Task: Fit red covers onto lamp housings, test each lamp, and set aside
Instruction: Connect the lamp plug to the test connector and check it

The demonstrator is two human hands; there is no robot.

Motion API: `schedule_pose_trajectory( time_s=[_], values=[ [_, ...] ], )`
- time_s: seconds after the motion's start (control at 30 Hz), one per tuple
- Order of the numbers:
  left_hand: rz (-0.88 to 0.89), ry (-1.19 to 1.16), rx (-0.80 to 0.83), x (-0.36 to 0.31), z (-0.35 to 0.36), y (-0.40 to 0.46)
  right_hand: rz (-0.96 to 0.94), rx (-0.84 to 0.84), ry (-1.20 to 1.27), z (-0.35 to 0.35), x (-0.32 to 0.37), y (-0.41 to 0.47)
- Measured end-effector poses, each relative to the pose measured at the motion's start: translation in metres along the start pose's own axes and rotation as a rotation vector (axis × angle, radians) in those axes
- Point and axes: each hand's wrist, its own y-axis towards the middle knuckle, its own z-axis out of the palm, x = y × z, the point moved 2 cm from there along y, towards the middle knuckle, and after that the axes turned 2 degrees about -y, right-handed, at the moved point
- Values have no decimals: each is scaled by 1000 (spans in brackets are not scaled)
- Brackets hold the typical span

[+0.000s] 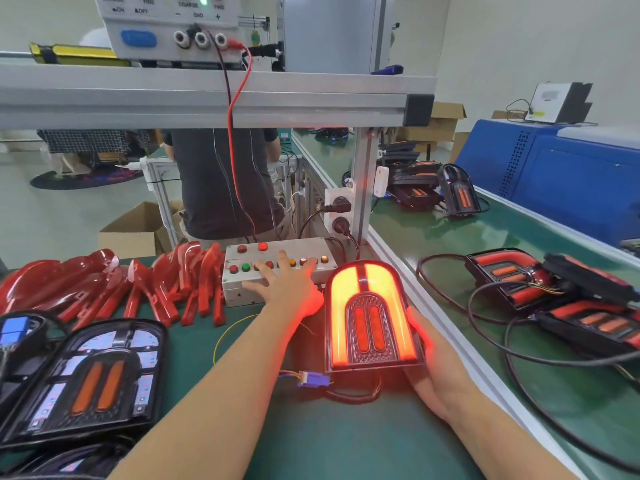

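Lit lamp [372, 315] at lower centre-right of the frame, glowing red-orange, propped tilted on the green desk [346, 445]. Right hand [433, 362] against the lamp's right edge and underside, grip curled round it. Left hand [284, 282] just left of the lamp, fingers straight and spread, resting on the button box [277, 271] at centre; one red button on the box's top row lit. Blue plug [311, 379] with wires below the lamp's lower left corner. Pile of red covers [121, 289] at left, beside the box. Uncovered housing [90, 379] at lower left. Unlit covered lamps [554, 299] with black cables at right, beyond the desk's rail. Power supply [166, 26] on the shelf at the top.
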Motion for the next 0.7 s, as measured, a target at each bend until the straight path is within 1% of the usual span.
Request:
schedule_pose_trajectory(
  time_s=[0.17,0.43,0.7],
  values=[
    [-12,-23,-12,1,4,4,26,-22,63,-3,-2,2],
    [-6,-20,-37,1,6,4,15,-23,102,-3,-2,2],
    [0,-2,-63,1,6,3,-6,-38,73,-3,-4,1]
  ],
)
